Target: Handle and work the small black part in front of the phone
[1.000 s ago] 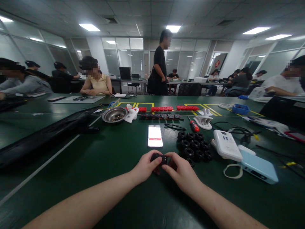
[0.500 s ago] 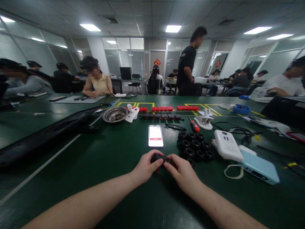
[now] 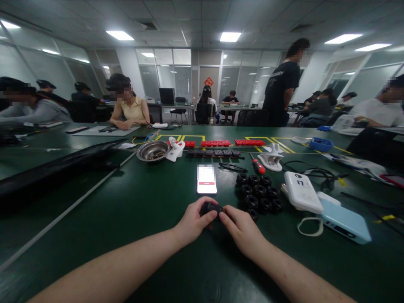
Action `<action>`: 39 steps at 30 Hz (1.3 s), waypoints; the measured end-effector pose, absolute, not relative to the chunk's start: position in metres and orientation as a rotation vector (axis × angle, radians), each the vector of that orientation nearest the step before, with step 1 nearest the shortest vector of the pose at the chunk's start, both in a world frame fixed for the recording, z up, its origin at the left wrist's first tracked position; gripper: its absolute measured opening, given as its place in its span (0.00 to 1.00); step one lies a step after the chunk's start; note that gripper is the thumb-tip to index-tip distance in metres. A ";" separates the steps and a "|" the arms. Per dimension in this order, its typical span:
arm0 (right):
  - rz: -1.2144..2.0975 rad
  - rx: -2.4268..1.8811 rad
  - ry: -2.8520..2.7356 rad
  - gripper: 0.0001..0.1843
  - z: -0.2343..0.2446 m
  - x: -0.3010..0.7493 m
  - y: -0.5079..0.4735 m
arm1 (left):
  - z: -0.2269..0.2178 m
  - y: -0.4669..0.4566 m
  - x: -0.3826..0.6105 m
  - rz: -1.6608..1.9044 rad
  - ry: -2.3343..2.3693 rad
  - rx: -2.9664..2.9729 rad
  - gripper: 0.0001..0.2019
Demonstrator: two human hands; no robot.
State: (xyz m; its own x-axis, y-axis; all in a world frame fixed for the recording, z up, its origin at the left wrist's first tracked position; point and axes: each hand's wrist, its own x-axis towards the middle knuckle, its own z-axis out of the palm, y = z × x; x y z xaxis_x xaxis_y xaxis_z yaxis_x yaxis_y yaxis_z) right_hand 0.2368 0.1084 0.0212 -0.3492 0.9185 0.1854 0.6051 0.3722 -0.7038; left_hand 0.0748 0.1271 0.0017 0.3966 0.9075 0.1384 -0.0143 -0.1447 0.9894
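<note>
My left hand (image 3: 193, 221) is closed round a small black part (image 3: 212, 208), thumb on its near side and fingers over the top. A bit of red shows just beneath it. On the part's right end, my right hand (image 3: 241, 227) has its thumb and forefinger pinched together; the fingertips hide what lies between them. A lit phone (image 3: 206, 180) lies just beyond both hands. Several black rings (image 3: 259, 190) like small wheels are grouped to the right of the phone. Behind it is a row of joined black blocks (image 3: 214, 153).
A metal bowl (image 3: 153, 151) with small brassy pieces stands left, beside a white bracket (image 3: 176, 150). Red trays (image 3: 215, 143) line the back. To the right are a screwdriver (image 3: 259, 165), a white power bank (image 3: 303, 191) and a light blue box (image 3: 345, 221). A long black bag (image 3: 63, 168) lies left.
Both hands keep nearly the same place; a small shiny bit at my right fingertips no longer shows. In the background, the standing person has moved right.
</note>
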 end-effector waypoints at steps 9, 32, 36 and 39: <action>0.712 -1.362 -2.050 0.16 0.022 0.236 0.105 | 0.001 0.131 0.077 1.008 0.887 1.422 0.14; 0.671 -1.343 -2.084 0.12 0.026 0.238 0.105 | 0.006 0.123 0.075 0.982 0.925 1.568 0.14; 0.691 -1.332 -2.089 0.10 0.023 0.237 0.107 | 0.001 0.127 0.077 0.928 0.950 1.549 0.15; 0.678 -1.332 -2.064 0.12 0.022 0.235 0.105 | -0.001 0.130 0.077 0.917 0.955 1.498 0.16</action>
